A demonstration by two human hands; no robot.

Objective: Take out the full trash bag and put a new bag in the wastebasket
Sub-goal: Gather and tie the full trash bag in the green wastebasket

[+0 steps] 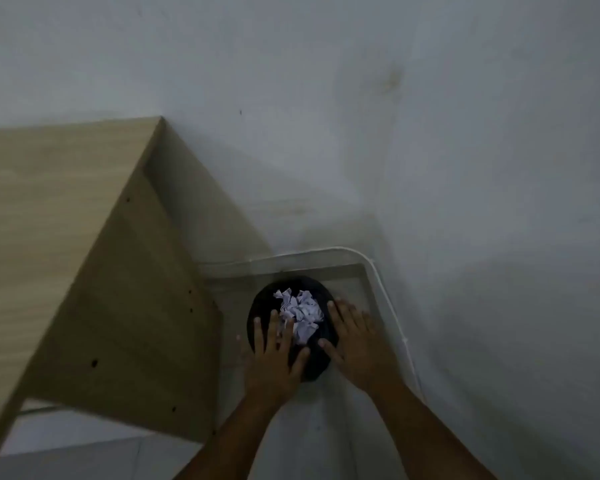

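A small round wastebasket [262, 306] lined with a black trash bag [316, 367] stands on the floor in the room's corner. Crumpled white paper [300, 311] fills the top of the bag. My left hand [274, 358] reaches down over the near left rim with fingers spread and straight, and the fingertips are over the bag's edge and the paper. My right hand [354, 344] lies over the right rim, fingers straight and the thumb pointing in toward the bag. Neither hand visibly grips anything. The basket's sides are hidden from above.
A light wooden desk [59, 244] fills the left, its side panel close to the basket. Grey walls [430, 133] meet behind the basket. A white cable [388, 306] runs along the floor edge by the right wall. Pale floor tiles [84, 455] show lower left.
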